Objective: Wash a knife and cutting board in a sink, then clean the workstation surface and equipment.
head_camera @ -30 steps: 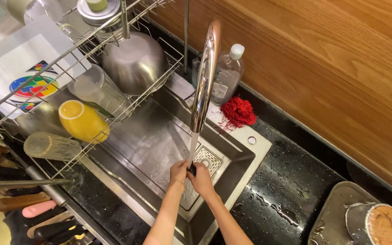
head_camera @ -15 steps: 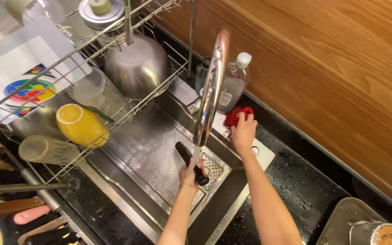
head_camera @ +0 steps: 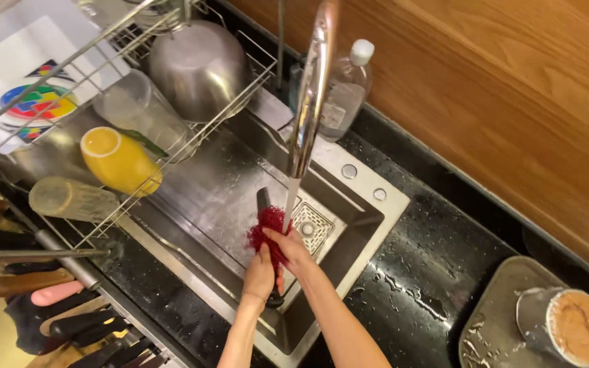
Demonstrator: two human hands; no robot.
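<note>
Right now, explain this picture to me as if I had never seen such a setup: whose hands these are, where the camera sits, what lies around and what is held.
There is no machine here. A person wears a camera on the head, so the single view looks down at their own two bare hands over a steel sink.

The right hand presses a red mesh scrubber against a dark-handled utensil, which the left hand grips lower down. What kind of utensil it is cannot be told. Water runs from the tall chrome tap onto them, beside the square drain.

To the left, a wire drying rack holds a steel bowl, a clear jug and a yellow cup. A clear plastic bottle stands behind the tap. The black counter is wet, and a metal cup sits on a tray at lower right.
</note>
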